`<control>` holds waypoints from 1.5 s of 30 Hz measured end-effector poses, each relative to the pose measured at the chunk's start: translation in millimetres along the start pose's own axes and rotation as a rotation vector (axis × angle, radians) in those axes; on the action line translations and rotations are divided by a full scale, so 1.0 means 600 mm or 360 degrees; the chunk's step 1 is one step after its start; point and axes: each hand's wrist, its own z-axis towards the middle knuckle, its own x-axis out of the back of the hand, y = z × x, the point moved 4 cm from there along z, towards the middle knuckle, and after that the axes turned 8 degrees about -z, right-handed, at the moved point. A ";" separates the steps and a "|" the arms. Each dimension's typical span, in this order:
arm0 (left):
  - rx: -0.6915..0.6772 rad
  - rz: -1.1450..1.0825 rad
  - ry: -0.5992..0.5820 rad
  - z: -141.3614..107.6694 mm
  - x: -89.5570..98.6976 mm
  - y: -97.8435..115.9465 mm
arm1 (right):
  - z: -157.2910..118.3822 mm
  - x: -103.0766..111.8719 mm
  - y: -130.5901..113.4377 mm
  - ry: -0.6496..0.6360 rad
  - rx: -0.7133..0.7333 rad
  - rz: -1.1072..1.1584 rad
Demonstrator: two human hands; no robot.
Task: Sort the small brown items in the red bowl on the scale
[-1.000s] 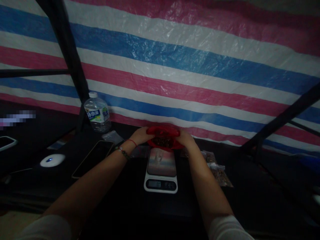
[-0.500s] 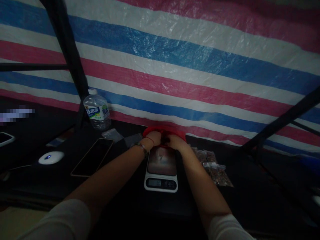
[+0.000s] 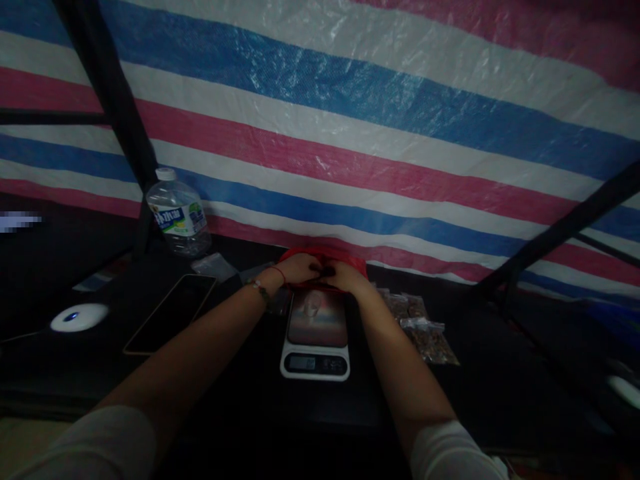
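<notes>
A red plastic bag [image 3: 350,257] lies behind the kitchen scale [image 3: 315,365], close to the striped sheet. My left hand [image 3: 299,269], with bracelets at its wrist, is closed on the bag's left part near the opening. From the right, my right hand [image 3: 344,275] grips the bag, its bent fingers almost meeting those of the left. Something dark shows between the fingertips, too dim to name. The scale's shiny plate [image 3: 317,323] carries no object, only a blurry reflection; its display is lit but hard to read.
Several small clear bags of brown pieces [image 3: 430,341] lie right of my right forearm. To the left are a phone [image 3: 173,313], a white mouse-like device [image 3: 80,317], an empty clear zip bag [image 3: 215,267] and a large plastic bottle [image 3: 179,217]. Dark frame poles stand at both sides.
The view has shifted slightly, so most things sit further left. My left hand has turned, its fingers now showing more on top of the red bag and closer to the right hand's.
</notes>
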 end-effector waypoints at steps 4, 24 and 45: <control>-0.0211 0.0100 -0.0183 -0.042 0.026 0.035 | 0.002 -0.011 -0.011 0.0004 0.0145 0.0015; -0.0296 0.0407 0.0418 -0.026 -0.020 -0.004 | 0.013 -0.025 -0.027 -0.0018 0.0225 -0.0242; -0.0275 0.0217 0.0255 -0.037 -0.031 -0.040 | 0.012 0.009 -0.027 0.0360 0.0251 0.0512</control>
